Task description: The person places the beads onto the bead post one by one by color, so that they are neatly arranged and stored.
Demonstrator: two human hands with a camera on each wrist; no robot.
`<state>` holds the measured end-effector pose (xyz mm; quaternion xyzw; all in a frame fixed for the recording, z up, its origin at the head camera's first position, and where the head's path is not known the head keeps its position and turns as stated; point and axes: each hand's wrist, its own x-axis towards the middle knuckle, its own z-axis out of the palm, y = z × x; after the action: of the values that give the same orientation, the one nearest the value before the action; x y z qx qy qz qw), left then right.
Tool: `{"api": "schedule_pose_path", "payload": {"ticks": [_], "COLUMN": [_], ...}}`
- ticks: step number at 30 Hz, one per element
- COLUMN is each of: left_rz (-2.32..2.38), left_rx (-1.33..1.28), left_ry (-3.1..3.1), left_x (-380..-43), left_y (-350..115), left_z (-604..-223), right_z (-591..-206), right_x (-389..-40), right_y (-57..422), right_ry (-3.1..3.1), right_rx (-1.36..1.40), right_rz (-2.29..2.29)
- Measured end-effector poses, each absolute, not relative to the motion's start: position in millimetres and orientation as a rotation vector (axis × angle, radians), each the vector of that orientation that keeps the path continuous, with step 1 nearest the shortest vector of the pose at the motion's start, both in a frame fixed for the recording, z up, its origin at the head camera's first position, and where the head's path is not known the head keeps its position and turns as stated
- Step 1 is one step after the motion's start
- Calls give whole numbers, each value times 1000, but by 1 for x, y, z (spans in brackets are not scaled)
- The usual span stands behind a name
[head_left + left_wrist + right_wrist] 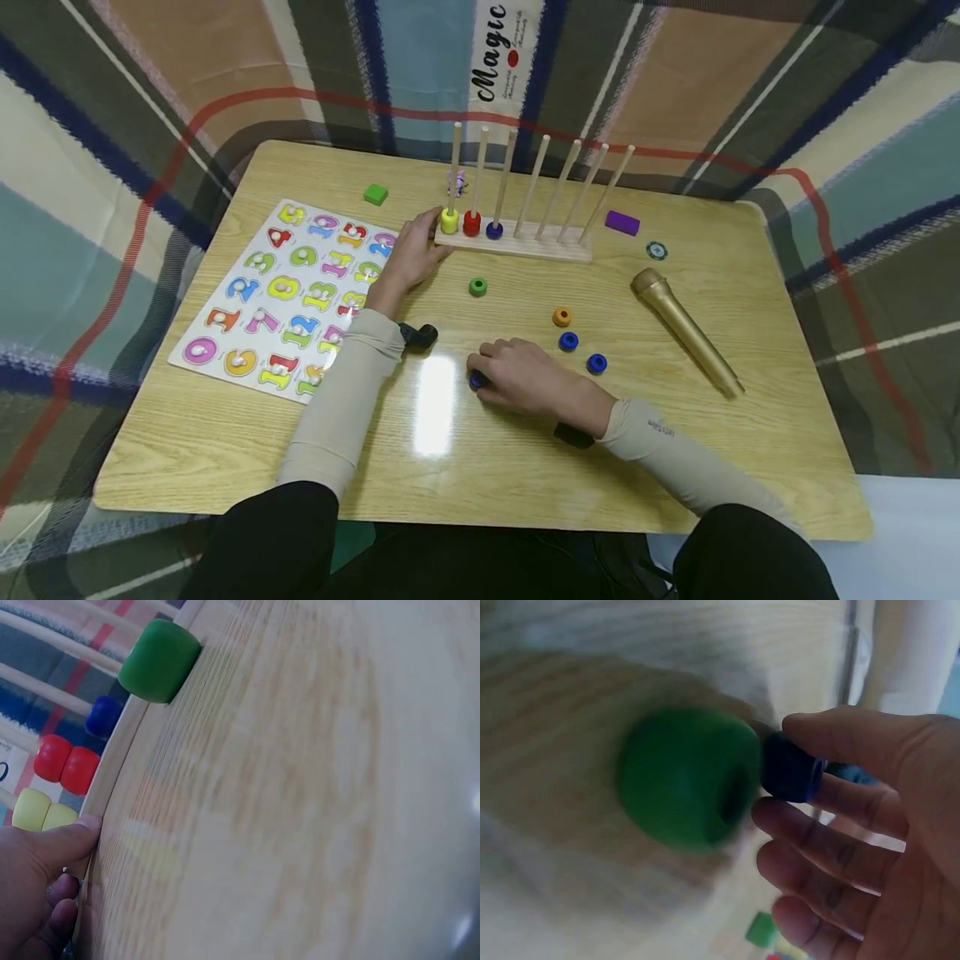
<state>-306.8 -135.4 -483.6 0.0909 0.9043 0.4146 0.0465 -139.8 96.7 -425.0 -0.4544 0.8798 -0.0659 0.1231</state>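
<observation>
- Our left hand grips the peg rack by its end; our right hand pinches a dark blue bead, nearer us than the green bead.
- A loosened pinch could let the bead roll off; our forearm might knock the loose blue beads.
- Three pegs carry yellow beads, red beads and a blue one; four are bare.
</observation>
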Motion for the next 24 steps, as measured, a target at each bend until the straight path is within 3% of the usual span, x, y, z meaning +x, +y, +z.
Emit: {"api": "schedule_pose_path", "payload": {"ticks": [4,14,24], "left_rz": [1258,1271,1230], "left_rx": [277,263,254], "left_ry": [2757,2756,2757], "left_x": [-307,-307,-306], "left_y": [-136,-134,-134], "left_z": [-484,-483,-479], "right_z": [-402,-303,-286], "right_x": [-160,-252,-296], "right_y": [102,109,97], "right_ry": [2637,3196,3311], "right_rx": [-1236,-919,-647], "right_rz": [-356,-721,-622]}}
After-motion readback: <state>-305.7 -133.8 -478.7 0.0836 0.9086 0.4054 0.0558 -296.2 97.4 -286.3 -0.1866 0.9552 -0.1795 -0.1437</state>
